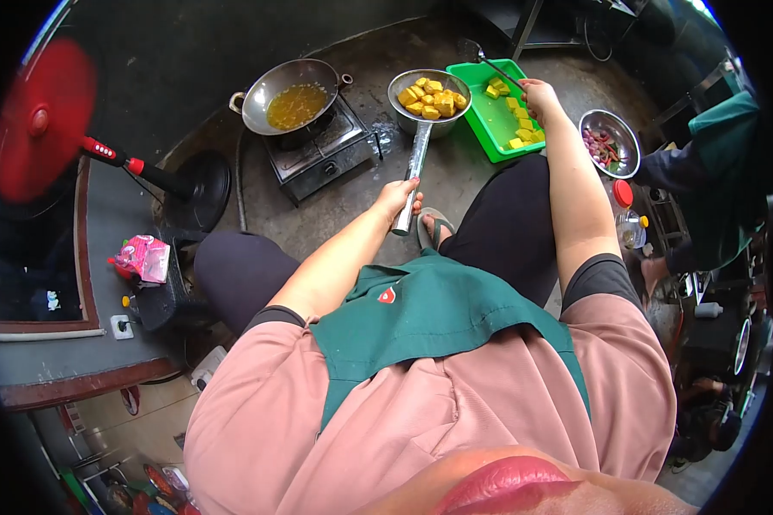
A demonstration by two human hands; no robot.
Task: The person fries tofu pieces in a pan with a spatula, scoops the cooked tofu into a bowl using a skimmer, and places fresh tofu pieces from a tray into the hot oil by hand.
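Note:
My left hand [397, 199] is closed around the long metal handle of a strainer [419, 159]. Golden fried cubes [429, 99], which look like tofu, fill its bowl, and the bowl rests over a metal pot [441, 129]. My right hand [538, 99] grips a dark-handled spatula [498, 70], its blade over the far left part of a green tray [487, 137]. Paler yellow cubes [524, 129] lie in that tray. Left of the strainer, a wok [270, 79] holds yellowish bubbly oil [297, 106] on a single-burner stove [325, 154].
A steel bowl of sliced red onions and chillies [605, 146] stands at the right, near red-lidded jars [623, 196]. Another person in a green garment [721, 172] is beyond it. A red fan [43, 120] stands at the left, near a pink packet [144, 259].

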